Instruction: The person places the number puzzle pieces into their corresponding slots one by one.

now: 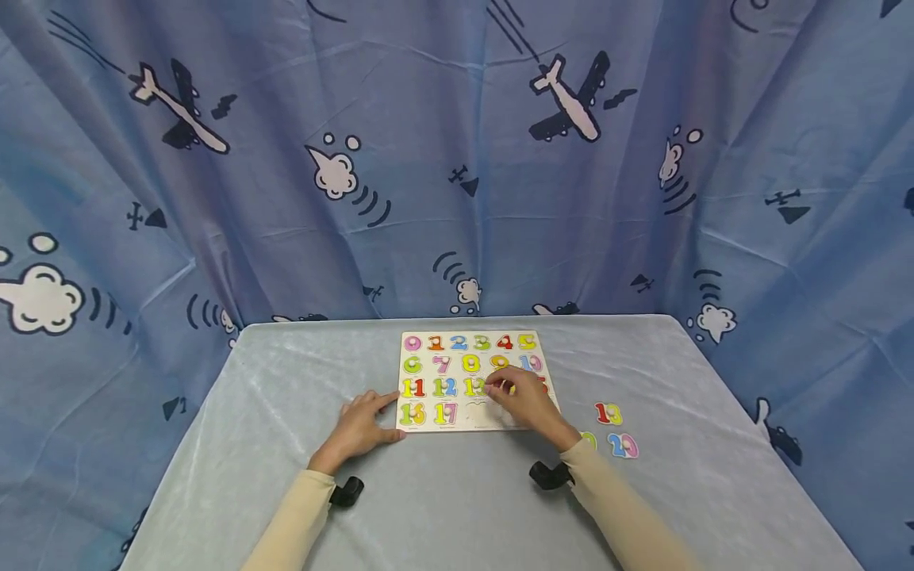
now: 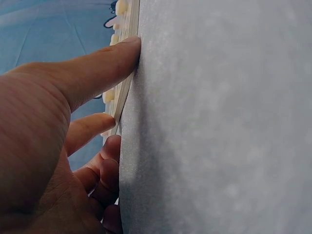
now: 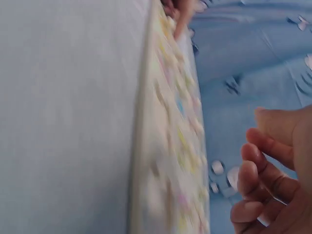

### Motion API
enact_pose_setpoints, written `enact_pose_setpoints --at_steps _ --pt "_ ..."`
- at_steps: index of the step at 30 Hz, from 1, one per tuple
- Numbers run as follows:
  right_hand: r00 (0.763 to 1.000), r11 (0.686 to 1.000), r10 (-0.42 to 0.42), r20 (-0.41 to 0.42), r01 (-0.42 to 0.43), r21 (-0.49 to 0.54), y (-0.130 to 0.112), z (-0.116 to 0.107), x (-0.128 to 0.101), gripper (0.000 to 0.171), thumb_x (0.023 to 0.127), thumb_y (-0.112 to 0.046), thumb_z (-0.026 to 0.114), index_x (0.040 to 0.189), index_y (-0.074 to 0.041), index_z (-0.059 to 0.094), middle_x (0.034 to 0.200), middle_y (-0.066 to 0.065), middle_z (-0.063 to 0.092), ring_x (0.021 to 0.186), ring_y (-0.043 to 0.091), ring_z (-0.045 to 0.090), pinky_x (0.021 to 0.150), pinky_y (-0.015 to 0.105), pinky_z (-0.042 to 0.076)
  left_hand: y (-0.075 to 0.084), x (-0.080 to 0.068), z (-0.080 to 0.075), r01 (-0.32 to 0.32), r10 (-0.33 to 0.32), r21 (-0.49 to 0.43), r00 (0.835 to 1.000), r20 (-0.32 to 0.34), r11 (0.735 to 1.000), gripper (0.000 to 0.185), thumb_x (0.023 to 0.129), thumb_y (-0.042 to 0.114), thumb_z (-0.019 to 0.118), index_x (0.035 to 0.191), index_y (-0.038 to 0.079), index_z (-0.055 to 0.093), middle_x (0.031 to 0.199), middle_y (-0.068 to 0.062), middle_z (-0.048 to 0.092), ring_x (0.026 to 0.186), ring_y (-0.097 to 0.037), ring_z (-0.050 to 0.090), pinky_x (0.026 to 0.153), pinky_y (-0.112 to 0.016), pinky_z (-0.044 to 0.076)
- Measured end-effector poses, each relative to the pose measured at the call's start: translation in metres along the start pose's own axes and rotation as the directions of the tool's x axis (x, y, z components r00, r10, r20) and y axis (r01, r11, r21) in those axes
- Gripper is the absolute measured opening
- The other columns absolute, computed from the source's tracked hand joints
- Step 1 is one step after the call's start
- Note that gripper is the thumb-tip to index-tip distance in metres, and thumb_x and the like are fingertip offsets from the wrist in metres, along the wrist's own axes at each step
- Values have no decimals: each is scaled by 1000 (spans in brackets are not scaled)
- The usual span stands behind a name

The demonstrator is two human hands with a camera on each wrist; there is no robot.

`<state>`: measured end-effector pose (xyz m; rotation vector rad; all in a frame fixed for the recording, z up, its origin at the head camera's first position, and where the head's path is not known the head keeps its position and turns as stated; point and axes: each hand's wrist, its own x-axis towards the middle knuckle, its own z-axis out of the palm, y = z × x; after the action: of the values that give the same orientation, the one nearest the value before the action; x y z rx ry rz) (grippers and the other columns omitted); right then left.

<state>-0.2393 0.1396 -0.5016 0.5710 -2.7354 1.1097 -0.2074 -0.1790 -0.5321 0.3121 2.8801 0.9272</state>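
Note:
A wooden number puzzle board (image 1: 464, 424) lies on the table, with knobbed number pieces in its rows. My left hand (image 1: 360, 424) touches its front left corner, index finger at the left side and thumb near the front edge. In the left wrist view, the extended thumb (image 2: 107, 66) presses along the board's edge. Over the board's right half hovers my right hand (image 1: 527, 400), its fingers loosely bent. Nothing shows between its thumb and fingers (image 3: 265, 141) in the right wrist view. The hand hides several pieces and part of the bottom row, where a bare recess (image 1: 480, 412) shows.
Right of the board lie a loose 19 piece (image 1: 608, 413) and a 20 piece (image 1: 624, 446). Another loose piece (image 1: 589, 438) is partly covered by the right forearm. A grey cloth covers the table (image 1: 443, 507); behind it hangs a blue patterned curtain (image 1: 414, 238).

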Motion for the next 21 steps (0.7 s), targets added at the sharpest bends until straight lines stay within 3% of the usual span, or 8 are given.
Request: enact_pose_setpoints --at_steps 5,10,17,21 --pt "997 1000 -13 -72 12 -9 29 -44 -19 15 83 -16 78 97 -11 75 88 -3 69 75 9 55 67 24 44 0 0 -2 3 -3 4 1000 3 1000 75 75 38 84 142 19 54 89 2 47 82 -14 39 83 -38 27" --pt "987 993 97 -125 -104 -49 57 -80 -40 17 88 -20 74 104 -13 75 93 -2 69 81 7 54 72 27 41 -1 0 -3 2 -2 9 1000 -3 1000 75 75 37 84 142 19 54 89 2 47 82 -15 39 84 -38 27" --pt "956 970 193 -220 -219 -103 99 -107 -76 19 90 -21 72 106 -12 74 98 4 71 82 -3 53 74 27 43 0 0 0 -3 3 9 1000 -3 1000 76 75 37 84 142 18 53 89 2 48 82 -15 40 83 -39 28" --pt "944 955 232 -233 -267 -129 118 -118 -89 20 90 -18 72 108 -10 74 98 7 71 82 -3 53 74 27 45 -1 1 3 -1 2 19 1000 -11 1000 75 75 36 85 141 19 55 92 2 51 85 -15 44 86 -40 30"
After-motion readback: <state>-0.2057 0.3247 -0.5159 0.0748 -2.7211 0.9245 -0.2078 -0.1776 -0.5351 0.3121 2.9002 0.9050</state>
